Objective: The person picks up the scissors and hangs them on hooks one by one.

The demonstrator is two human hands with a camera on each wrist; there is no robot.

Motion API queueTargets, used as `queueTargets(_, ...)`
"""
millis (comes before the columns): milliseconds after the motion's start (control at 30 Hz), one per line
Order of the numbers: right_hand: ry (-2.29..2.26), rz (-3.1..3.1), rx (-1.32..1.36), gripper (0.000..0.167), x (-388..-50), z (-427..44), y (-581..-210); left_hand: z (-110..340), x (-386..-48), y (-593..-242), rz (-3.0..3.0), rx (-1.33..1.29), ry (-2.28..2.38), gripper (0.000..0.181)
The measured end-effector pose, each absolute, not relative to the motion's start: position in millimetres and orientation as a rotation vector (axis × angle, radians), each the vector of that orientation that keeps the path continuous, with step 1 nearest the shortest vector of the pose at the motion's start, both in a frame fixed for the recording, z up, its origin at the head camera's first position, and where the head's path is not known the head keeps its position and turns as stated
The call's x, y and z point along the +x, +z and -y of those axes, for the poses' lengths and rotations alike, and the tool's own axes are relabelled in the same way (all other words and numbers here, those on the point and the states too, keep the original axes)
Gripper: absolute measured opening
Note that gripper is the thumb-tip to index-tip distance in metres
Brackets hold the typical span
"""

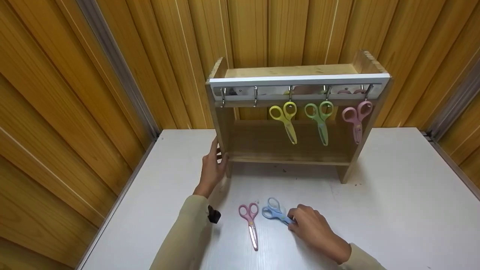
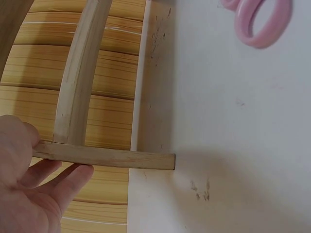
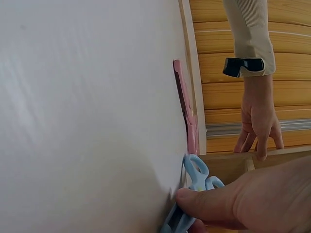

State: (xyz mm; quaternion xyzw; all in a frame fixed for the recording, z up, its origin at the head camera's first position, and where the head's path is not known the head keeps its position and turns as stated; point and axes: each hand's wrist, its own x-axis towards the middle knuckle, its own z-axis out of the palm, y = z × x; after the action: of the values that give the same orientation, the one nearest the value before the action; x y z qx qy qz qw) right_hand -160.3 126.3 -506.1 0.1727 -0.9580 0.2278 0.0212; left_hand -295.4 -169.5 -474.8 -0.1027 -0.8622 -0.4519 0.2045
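Note:
Thumb and fingers of my left hand (image 1: 213, 170) (image 2: 29, 184) grip the left side panel of the wooden rack (image 1: 288, 162) (image 2: 107, 156). My right hand (image 1: 315, 230) (image 3: 243, 199) pinches the blue scissors (image 1: 276, 213) (image 3: 197, 177) by the blade end, low at the tabletop, handle loops pointing away to the left. Just left of them, pink scissors (image 1: 250, 221) (image 3: 185, 102) lie on the table with blades toward me. Yellow scissors (image 1: 287, 118), green scissors (image 1: 321, 119) and another pink pair (image 1: 357, 118) hang from hooks on the rack's front.
Two hooks at the left of the metal strip (image 1: 272, 90) hold nothing. The rack stands toward the back of the white table (image 1: 405, 210), before a wood-panelled wall (image 1: 247, 33). A dark band (image 1: 213, 214) is on my left wrist.

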Motion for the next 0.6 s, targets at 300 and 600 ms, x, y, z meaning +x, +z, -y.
queueTargets(300, 0.715, 2.967, 0.561, 0.018, -161.4, -126.3, -504.0, 169.7, -296.1, -475.0, 2.396, -0.303, -1.268, 0.072)
queueTargets(600, 0.732, 2.945, 0.616, 0.016, -165.4, -127.1, -483.9, 169.8, -294.3, -474.7, 2.398, -0.297, -1.268, 0.071)
